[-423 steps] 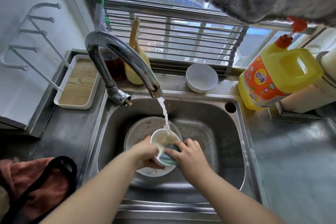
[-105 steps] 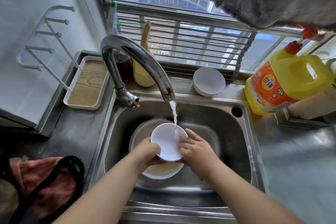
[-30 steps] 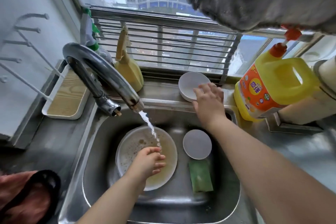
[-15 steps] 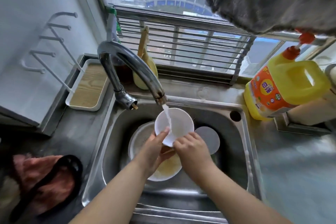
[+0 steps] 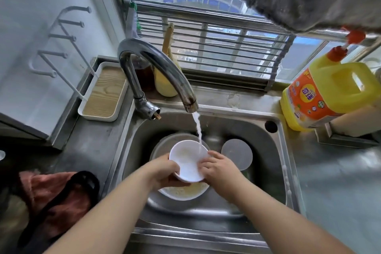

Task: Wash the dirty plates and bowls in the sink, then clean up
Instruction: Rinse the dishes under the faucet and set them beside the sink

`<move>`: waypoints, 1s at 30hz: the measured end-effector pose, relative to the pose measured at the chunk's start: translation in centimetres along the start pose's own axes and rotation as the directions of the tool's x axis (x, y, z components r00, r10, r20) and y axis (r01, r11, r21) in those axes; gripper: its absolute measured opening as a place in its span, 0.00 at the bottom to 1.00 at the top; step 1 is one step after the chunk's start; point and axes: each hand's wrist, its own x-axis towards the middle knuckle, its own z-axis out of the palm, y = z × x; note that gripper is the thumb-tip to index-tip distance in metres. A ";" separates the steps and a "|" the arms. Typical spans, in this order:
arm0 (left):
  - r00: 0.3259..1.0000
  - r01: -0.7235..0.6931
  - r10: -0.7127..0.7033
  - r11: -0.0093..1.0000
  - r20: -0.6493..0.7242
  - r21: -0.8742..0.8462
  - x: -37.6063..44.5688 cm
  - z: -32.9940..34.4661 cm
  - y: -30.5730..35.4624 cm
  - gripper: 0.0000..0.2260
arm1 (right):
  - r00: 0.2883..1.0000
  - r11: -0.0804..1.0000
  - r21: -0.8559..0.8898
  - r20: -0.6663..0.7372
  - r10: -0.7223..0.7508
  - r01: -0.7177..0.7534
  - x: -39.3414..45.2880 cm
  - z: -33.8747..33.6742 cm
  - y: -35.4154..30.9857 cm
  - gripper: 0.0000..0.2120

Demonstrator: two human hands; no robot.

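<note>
Since half a second ago: white bowl [image 5: 188,161] lowered from just under the spout to a place over the dirty plate [image 5: 183,192]; stream now strikes its right inner wall.

Item 1, white bowl. Tilted, mouth toward the camera, wet inside. Held between both hands above the sink [image 5: 274,171].

Item 2, left hand [image 5: 164,172]. Fingers curled round the bowl's left rim and underside, gripping it; forearm enters from lower left.

Item 3, right hand [image 5: 219,168]. Fingertips bent onto the bowl's right rim, where the water lands, holding that side; forearm enters from lower right.

Item 4, dirty plate. Directly beneath the fingers, holding brownish water.

Item 5, grey round disc [image 5: 237,153]. Just right of the right fingers, on the sink floor.

Item 6, faucet [image 5: 156,68]. Beyond the fingers, running.

Item 7, yellow detergent jug [image 5: 325,97]. Far right of the hands, on the counter.

Item 8, wooden-bottomed tray [image 5: 103,94]. Far left, behind the sink.

Item 9, reddish cloth [image 5: 55,198]. Left of the left forearm.
</note>
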 end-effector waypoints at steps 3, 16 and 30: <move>0.976 -0.073 0.038 0.985 -0.215 -0.158 0.9 1.4 -0.9 0.26 | 0.984 0.975 0.145 0.093 0.155 -0.168 1.4 0.4 -2.3 0.15; 0.996 0.026 -0.026 1.000 -0.080 -0.005 1.4 0.7 -0.7 0.19 | 0.995 0.993 0.088 -0.039 0.088 -0.084 -0.3 1.3 -0.6 0.12; 0.999 0.022 -0.021 0.999 -0.038 0.038 1.1 1.6 -0.2 0.19 | 0.990 0.997 0.024 -0.122 0.074 -0.072 -1.0 1.3 0.0 0.12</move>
